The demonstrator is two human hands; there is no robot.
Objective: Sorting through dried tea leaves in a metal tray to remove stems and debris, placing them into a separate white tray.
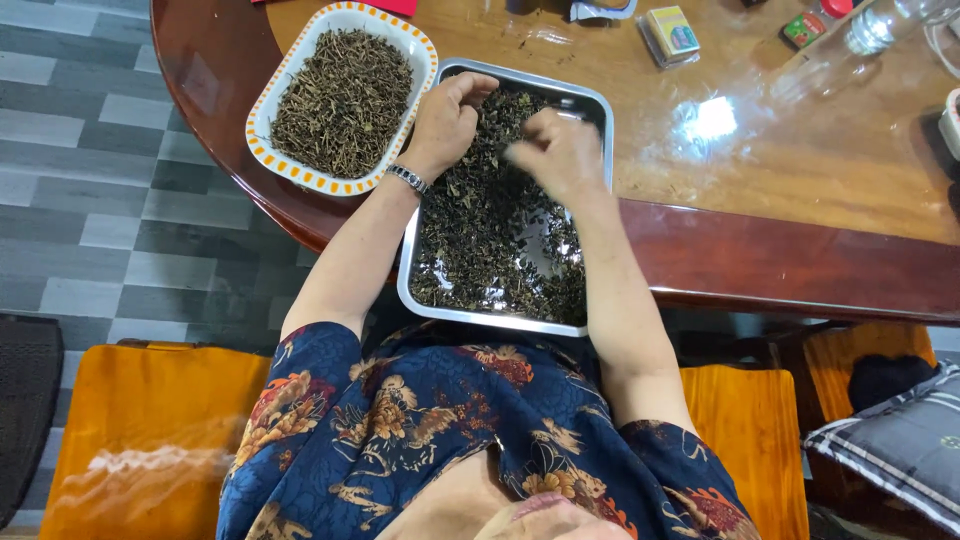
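A metal tray (405, 290) of dark dried leaves juts over the near edge of a glossy wooden table (780, 180). My left hand (445, 118), with a metal watch at the wrist, rests curled at the tray's far left corner, its fingers pinched together among the leaves. My right hand (560, 155) hovers blurred over the middle of the tray, fingers bent down toward the leaves; whether it holds any I cannot tell. Left of the tray sits a white dish with an orange-patterned rim (262, 110), heaped with brown dried stems.
At the table's far side lie a small yellow box (673, 30), a red-capped small container (812, 25) and a clear glass bottle (880, 25). Orange seat cushions (150, 430) flank me; a grey striped pillow (900, 440) lies at the right. Grey tiled floor is at the left.
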